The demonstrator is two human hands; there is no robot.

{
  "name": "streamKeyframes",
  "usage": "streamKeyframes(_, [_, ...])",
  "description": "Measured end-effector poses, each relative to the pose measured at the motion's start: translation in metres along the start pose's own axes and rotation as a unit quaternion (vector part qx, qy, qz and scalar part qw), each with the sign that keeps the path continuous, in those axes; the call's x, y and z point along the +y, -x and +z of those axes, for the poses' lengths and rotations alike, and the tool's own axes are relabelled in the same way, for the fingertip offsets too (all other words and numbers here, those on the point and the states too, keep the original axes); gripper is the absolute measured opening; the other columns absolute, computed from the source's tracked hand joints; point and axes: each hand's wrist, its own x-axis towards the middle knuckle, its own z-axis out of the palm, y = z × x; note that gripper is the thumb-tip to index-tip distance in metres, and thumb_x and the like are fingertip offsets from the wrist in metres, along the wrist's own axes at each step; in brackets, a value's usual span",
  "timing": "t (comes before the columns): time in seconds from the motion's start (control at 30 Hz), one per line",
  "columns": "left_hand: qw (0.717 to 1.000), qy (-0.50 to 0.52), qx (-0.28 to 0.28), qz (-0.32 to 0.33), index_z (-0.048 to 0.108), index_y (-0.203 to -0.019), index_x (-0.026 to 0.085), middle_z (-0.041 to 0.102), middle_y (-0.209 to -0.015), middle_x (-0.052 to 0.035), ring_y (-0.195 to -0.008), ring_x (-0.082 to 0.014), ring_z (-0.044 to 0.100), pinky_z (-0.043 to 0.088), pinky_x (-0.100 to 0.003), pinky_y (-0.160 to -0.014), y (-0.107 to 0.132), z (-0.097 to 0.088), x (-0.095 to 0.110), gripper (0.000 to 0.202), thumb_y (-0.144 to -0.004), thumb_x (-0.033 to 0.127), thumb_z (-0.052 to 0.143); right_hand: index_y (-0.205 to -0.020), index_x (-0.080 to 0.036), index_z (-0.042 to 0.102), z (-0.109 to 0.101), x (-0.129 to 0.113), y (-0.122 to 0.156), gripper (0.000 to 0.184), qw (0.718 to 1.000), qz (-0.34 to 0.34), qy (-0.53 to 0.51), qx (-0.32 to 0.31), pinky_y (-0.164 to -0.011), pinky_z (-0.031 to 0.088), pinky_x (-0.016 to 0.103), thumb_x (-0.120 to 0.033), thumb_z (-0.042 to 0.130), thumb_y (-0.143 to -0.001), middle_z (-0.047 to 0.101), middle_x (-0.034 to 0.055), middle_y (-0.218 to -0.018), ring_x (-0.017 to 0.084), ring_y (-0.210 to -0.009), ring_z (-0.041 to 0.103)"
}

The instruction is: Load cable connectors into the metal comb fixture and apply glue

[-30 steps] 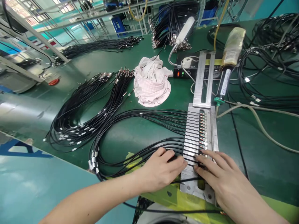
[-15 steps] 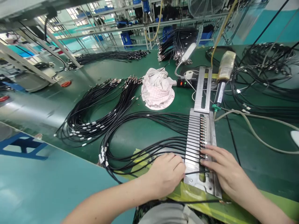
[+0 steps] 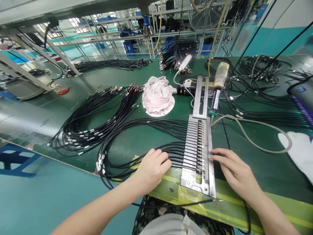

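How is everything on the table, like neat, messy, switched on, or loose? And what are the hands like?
Left hand: fingers curled, over some cables
Right hand: open, fingertips at the metal plate's edge
Metal plate: lying flat, filled with a row of cable ends
Black cables: side by side in the plate, looping left
Front cable: loose, outside the plate
Cloth: crumpled
Red light: lit

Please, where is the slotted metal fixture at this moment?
In the head view, the metal fixture lies right of the picture's centre, between the left hand and the right hand, with black cables running onto it from the left.
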Motion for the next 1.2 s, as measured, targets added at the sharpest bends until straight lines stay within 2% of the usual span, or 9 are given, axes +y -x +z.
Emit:
streamKeyframes(0.2, [0.999,-0.024,-0.037,0.025,0.053,-0.074,0.016,0.053,-0.075,-0.0045,-0.07,-0.018,0.039,0.026,-0.034,-0.062,-0.001,0.008,0.002,0.022,-0.08,0.0,0.04,-0.099,-0.022,0.065,0.001,0.001,0.004,0.029,1.0,0.014,-0.003,-0.006,-0.079,0.054,0.034,-0.01,0.041,-0.087,0.062,0.0085,-0.107,0.019,-0.097,0.061])
streamKeyframes(0.43, [0.993,-0.074,-0.043,0.078,0.052,-0.07,0.015,0.051,-0.073,-0.0044,-0.071,-0.018,0.039,0.026,-0.036,-0.067,-0.012,-0.009,0.005,0.024,-0.087,0.005,0.038,-0.097,-0.021,0.064,0.003,-0.002,0.003,0.029,1.0,0.008,-0.015,-0.007,-0.078,0.054,0.034,-0.007,0.04,-0.087,0.062,0.0088,-0.105,0.019,-0.097,0.06])
streamKeyframes(0.63, [0.992,-0.075,-0.029,0.096,0.051,-0.067,0.015,0.049,-0.071,-0.0043,-0.069,-0.0171,0.038,0.027,-0.037,-0.068,-0.02,-0.015,0.007,0.03,-0.088,0.003,0.034,-0.099,-0.02,0.061,0.003,-0.008,-0.003,0.031,0.999,-0.007,-0.04,-0.021,-0.079,0.052,0.037,-0.003,0.04,-0.085,0.062,0.0089,-0.101,0.02,-0.097,0.058])
streamKeyframes(0.83, [0.99,-0.076,-0.053,0.105,0.054,-0.072,0.014,0.048,-0.072,-0.0041,-0.07,-0.0175,0.037,0.027,-0.038,-0.07,-0.025,-0.019,0.005,0.026,-0.087,0.004,0.035,-0.103,-0.019,0.058,0.004,-0.025,-0.013,0.038,0.992,-0.052,-0.088,-0.072,-0.084,0.048,0.041,0.002,0.035,-0.082,0.064,0.0081,-0.099,0.021,-0.099,0.055])
streamKeyframes(0.93, [0.991,-0.047,-0.055,0.111,0.055,-0.074,0.014,0.047,-0.07,-0.0038,-0.069,-0.0173,0.036,0.027,-0.037,-0.068,-0.027,-0.02,0.004,0.028,-0.089,0.005,0.033,-0.104,-0.019,0.057,0.005,-0.025,-0.012,0.038,0.991,-0.055,-0.087,-0.086,-0.085,0.046,0.041,0.002,0.035,-0.081,0.064,0.008,-0.098,0.021,-0.098,0.054])
streamKeyframes(1.07, [0.995,0.007,-0.054,0.082,0.057,-0.081,0.013,0.05,-0.073,-0.0045,-0.069,-0.017,0.037,0.028,-0.037,-0.069,-0.025,-0.014,0.001,0.032,-0.091,0.005,0.027,-0.105,-0.018,0.058,0.007,-0.024,-0.008,0.038,0.991,-0.058,-0.073,-0.099,-0.084,0.045,0.041,0.001,0.035,-0.082,0.063,0.0091,-0.099,0.022,-0.098,0.054])
streamKeyframes(1.13, [0.995,0.021,-0.062,0.072,0.058,-0.087,0.013,0.052,-0.077,-0.0053,-0.072,-0.0175,0.038,0.029,-0.037,-0.07,-0.022,-0.008,-0.001,0.031,-0.091,0.006,0.028,-0.107,-0.017,0.058,0.01,-0.026,-0.009,0.04,0.989,-0.069,-0.049,-0.124,-0.085,0.044,0.042,0.001,0.035,-0.081,0.062,0.01,-0.098,0.023,-0.097,0.053])
streamKeyframes(1.2, [0.993,0.027,-0.082,0.083,0.058,-0.102,0.013,0.052,-0.079,-0.0056,-0.075,-0.0184,0.04,0.029,-0.037,-0.071,-0.019,-0.002,-0.002,0.029,-0.091,0.008,0.031,-0.108,-0.016,0.059,0.013,-0.029,-0.01,0.041,0.985,-0.088,-0.009,-0.146,-0.085,0.042,0.044,0.002,0.036,-0.079,0.062,0.0101,-0.095,0.024,-0.095,0.053])
